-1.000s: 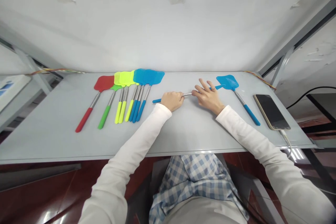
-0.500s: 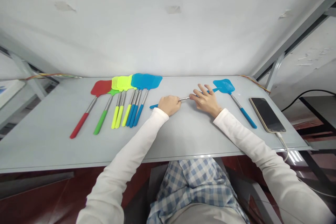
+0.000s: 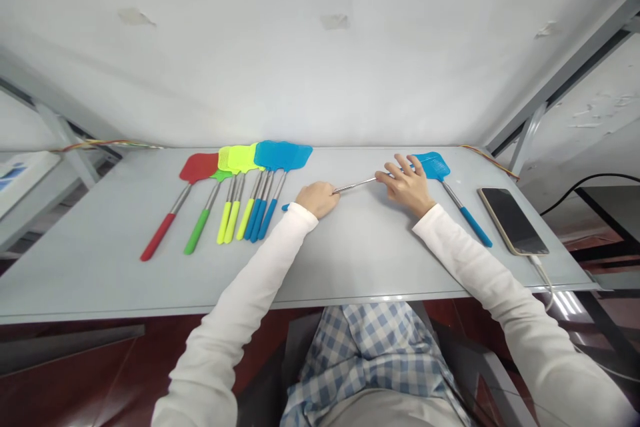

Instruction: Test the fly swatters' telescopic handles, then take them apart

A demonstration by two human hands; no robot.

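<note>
My left hand (image 3: 317,199) is wrapped round the blue handle of a fly swatter, whose thin metal shaft (image 3: 355,185) shows between my hands. The handle's blue end pokes out left of that hand. My right hand (image 3: 406,185) pinches the far end of the shaft with thumb and forefinger, its other fingers spread. The held swatter's head is mostly hidden behind those fingers. Just beyond them lies another blue fly swatter (image 3: 467,215). To the left rest a red swatter (image 3: 159,235), a green one (image 3: 197,231), and overlapping yellow swatters (image 3: 243,157) and blue swatters (image 3: 284,154).
A phone (image 3: 513,220) with a white cable plugged in lies at the right of the grey table (image 3: 350,260). A wall rises behind the table's back edge. Metal frame bars (image 3: 570,67) stand at both sides, with thin wires near the back corners.
My right hand has moved right and slightly away from me, and a longer stretch of metal shaft shows between my hands. My left hand keeps its hold. The view has shifted slightly.
</note>
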